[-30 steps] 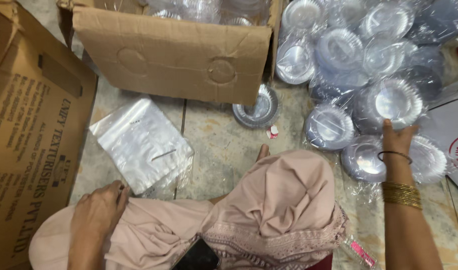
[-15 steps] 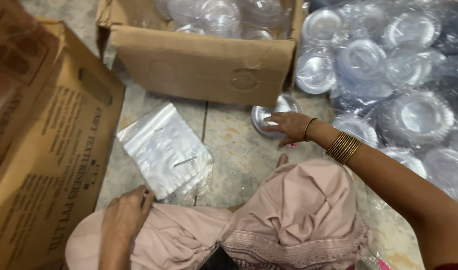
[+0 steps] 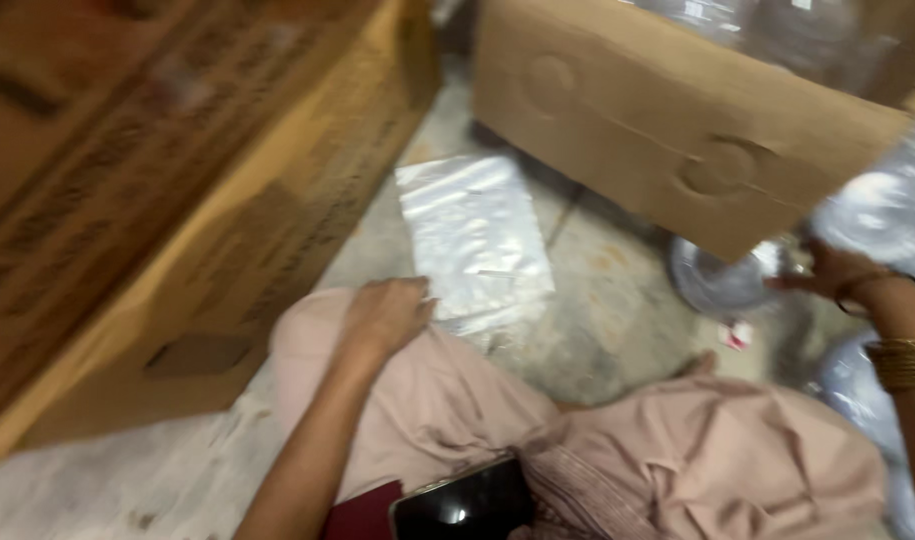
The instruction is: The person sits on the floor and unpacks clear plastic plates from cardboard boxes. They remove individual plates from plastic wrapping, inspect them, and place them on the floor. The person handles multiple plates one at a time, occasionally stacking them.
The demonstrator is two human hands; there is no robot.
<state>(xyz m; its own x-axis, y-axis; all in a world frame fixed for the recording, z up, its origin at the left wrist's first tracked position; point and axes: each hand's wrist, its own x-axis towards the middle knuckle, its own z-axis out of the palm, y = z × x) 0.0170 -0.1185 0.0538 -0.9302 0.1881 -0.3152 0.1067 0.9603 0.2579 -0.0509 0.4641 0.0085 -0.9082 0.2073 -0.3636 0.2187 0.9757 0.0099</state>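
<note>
Right hand [image 3: 835, 275] is reaching out to the right, forearm coming in from the lower right edge with gold bangles [image 3: 902, 362] on the wrist. Fingers are closing on the rim of a shiny silver plate [image 3: 722, 280]; frame is motion-blurred, so exact pinch is hard to tell. Plate is lying on the floor just below the front flap of the cardboard box [image 3: 677, 120], to the right of the plastic bags.

Left hand [image 3: 385, 315] is resting palm down on the left knee, fingers loosely curled, fingertips touching the near edge of a stack of clear plastic bags [image 3: 472, 240]. It is gripping nothing. Arm is running up from the bottom edge, elbow bent.

Bags are lying flat on the stone floor [image 3: 597, 330], between the big brown carton [image 3: 177, 200] on the left and the box at top right.

More silver plates in clear wrap [image 3: 882, 215] are piling at the right edge, just beside the right hand. A small red-and-white scrap [image 3: 739, 335] is lying on the floor below the held plate.

Person is sitting cross-legged in pink clothing [image 3: 697, 460]. A dark phone [image 3: 462, 505] is lying in the lap, screen up.
</note>
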